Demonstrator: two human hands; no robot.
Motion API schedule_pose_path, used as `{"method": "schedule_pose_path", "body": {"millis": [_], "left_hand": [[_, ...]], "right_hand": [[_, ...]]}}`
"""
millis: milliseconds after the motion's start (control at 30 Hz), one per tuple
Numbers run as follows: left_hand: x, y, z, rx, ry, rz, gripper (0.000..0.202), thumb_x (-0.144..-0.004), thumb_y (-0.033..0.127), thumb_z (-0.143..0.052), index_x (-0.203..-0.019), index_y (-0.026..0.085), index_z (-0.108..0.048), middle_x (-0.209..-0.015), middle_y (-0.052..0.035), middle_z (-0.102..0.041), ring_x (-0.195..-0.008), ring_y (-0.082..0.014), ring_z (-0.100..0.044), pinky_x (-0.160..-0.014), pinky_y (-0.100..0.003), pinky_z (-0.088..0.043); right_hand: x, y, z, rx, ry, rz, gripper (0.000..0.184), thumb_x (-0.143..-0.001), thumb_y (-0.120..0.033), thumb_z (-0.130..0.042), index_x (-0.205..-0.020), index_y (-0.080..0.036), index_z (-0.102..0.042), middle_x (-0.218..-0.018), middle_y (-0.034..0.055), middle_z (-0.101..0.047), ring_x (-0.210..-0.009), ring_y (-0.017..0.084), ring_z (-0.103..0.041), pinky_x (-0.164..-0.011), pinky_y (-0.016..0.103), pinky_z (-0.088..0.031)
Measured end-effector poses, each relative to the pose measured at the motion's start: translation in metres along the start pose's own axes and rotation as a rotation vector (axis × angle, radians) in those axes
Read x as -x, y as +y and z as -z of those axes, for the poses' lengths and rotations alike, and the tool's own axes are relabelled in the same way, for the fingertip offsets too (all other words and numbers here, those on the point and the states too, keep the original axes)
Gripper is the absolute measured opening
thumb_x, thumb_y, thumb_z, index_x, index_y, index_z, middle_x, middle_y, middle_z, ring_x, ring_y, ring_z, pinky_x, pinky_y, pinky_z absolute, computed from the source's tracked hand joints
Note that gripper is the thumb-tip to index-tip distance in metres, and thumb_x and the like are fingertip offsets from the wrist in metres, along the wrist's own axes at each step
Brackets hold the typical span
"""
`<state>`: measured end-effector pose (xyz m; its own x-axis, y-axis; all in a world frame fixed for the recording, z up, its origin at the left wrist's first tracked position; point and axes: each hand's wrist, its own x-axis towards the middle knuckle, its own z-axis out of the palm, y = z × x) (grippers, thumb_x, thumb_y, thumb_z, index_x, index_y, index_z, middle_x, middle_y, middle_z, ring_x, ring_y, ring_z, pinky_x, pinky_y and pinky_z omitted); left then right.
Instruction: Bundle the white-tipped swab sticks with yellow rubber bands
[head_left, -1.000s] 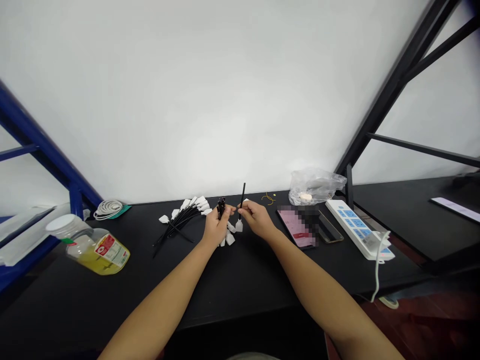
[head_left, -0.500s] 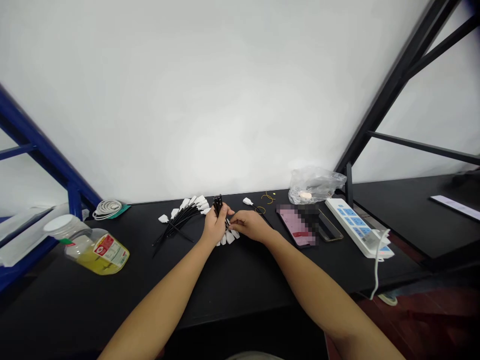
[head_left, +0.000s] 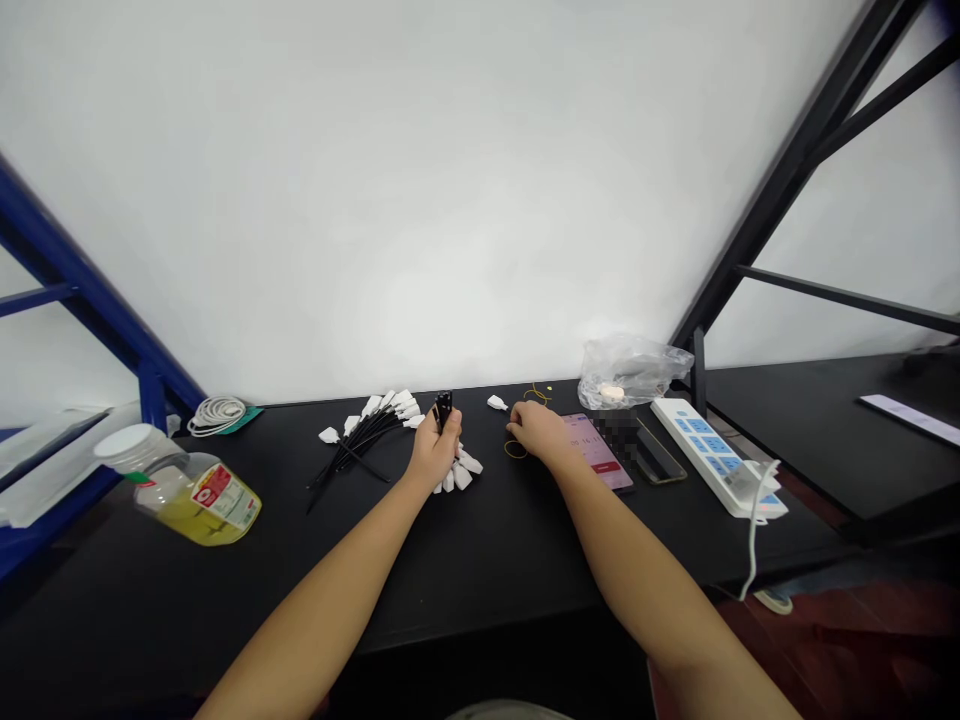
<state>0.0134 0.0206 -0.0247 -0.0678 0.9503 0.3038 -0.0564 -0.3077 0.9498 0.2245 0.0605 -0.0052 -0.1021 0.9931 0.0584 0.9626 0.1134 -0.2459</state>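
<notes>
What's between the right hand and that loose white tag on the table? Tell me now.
Nothing visible stands between the right hand and the white tag. The thin yellow wire lies beside the hand, off to the near side, not across that path.

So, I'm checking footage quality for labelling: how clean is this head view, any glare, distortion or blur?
In the head view, wide-angle distortion makes the blue metal frame and black metal frame lean steeply; glare shows on the plastic bag; a pixelated mosaic hides part of the phone.
</notes>
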Motion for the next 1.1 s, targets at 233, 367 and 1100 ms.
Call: {"method": "schedule_pose_path", "body": {"millis": [233,367,1100], "left_hand": [[0.001,0.000,0.003,-0.044,-0.065,-0.003,0.051,-0.088,0.063,-0.056,-0.062,0.021,-0.043,-0.050,0.0054,-0.043,-0.043,-0.0091,-0.047,-0.047,-0.023,-0.047],[0.001,0.004,0.003,-0.067,-0.087,-0.038,0.047,-0.090,0.058,-0.055,-0.063,0.021,-0.046,-0.049,0.0053,-0.045,-0.043,-0.0096,-0.047,-0.050,-0.024,-0.046],[0.003,0.010,0.004,-0.240,-0.170,-0.272,0.031,-0.097,0.043,-0.051,-0.109,0.023,-0.072,-0.116,-0.0109,-0.072,-0.114,-0.0257,-0.067,-0.105,-0.047,-0.050]], "right_hand": [[-0.006,0.007,-0.006,-0.032,-0.028,-0.062,0.024,-0.090,-0.025,-0.058,-0.113,-0.022,-0.063,-0.110,0.0112,-0.071,-0.099,0.026,-0.067,-0.077,0.032,-0.044],[-0.005,0.003,-0.003,-0.129,0.017,-0.066,0.036,-0.088,-0.019,-0.053,-0.123,-0.022,-0.058,-0.105,0.0095,-0.072,-0.093,0.024,-0.067,-0.075,0.030,-0.043],[0.029,-0.061,-0.019,-1.183,-0.188,0.436,0.038,-0.089,-0.052,-0.061,-0.080,-0.015,-0.067,-0.065,0.0003,-0.058,-0.058,0.012,-0.051,-0.059,0.025,-0.044]]}}
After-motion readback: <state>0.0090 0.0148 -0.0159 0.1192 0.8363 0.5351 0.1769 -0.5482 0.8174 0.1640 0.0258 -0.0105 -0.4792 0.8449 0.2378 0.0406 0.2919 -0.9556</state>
